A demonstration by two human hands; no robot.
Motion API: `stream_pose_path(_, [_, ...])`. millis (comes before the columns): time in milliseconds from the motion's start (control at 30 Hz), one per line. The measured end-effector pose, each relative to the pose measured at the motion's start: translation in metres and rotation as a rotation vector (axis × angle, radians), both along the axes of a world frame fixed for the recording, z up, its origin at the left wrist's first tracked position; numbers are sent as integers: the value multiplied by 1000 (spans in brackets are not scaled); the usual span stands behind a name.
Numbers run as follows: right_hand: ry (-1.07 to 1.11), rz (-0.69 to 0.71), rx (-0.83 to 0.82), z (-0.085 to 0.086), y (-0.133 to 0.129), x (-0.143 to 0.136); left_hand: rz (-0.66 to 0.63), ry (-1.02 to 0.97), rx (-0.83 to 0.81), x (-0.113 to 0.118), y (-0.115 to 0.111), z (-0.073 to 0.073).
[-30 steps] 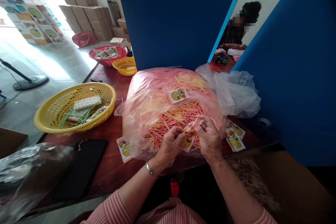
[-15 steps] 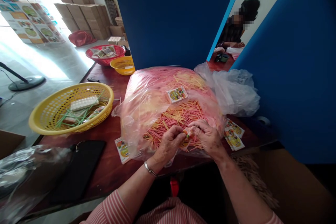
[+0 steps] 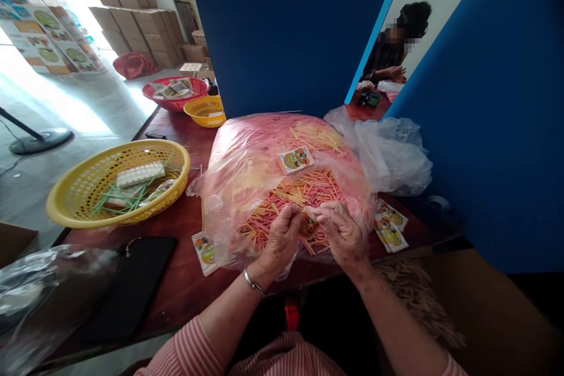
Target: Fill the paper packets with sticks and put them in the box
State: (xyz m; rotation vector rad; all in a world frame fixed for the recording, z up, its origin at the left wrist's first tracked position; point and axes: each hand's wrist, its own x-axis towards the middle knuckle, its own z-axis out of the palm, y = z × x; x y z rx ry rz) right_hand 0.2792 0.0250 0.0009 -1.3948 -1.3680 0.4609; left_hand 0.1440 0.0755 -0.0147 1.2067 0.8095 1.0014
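Between my two hands is a small printed packet (image 3: 308, 224), held over the opening of a big clear bag (image 3: 233, 188) full of pink and yellow sticks (image 3: 304, 188). My left hand (image 3: 282, 238) pinches the packet's left side. The fingers of my right hand (image 3: 346, 235) are closed at its upper right edge. Another printed packet (image 3: 296, 160) lies on top of the bag. One more packet (image 3: 205, 254) rests at the bag's left front corner, and several packets (image 3: 391, 228) lie to the right of the bag.
A yellow basket (image 3: 66, 205) with green sticks stands on the left of the table (image 3: 189, 299), behind a black case (image 3: 136, 288). Crumpled plastic (image 3: 383, 155) lies at right. Red (image 3: 176, 107) and yellow (image 3: 205, 120) baskets stand farther back. A person (image 3: 388, 53) sits beyond the blue partition (image 3: 291, 29).
Both hands have shifted slightly, and the fingers of my right hand have moved over the packet's top edge. The packet has turned a little. The person beyond the partition has raised their hands.
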Motion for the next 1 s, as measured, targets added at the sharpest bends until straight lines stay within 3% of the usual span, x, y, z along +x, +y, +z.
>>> stream_pose_path(133, [108, -126, -39, -6, -2, 0, 18, -64, -35, 2, 1, 0])
stream_pose_path(267, [215, 11, -190, -23, -1, -2, 28, -104, -68, 4, -1, 2])
stream_pose_path(400, [289, -66, -223, -28, -5, 2, -187, -60, -65, 3, 0, -2])
stream_pose_path(467, [348, -11, -247, -26, -7, 6, -286, -41, -80, 2, 1, -6])
stream_pose_path(667, [522, 86, -199, -24, -10, 9, -273, -123, -104, 8, -4, -17])
stream_pose_path(800, [390, 107, -144, -24, -16, 8, -203, -80, -73, 8, -7, -19])
stream_pose_path(1000, [49, -12, -44, -17, -27, 6, -130, 69, 177, 0, -2, -11])
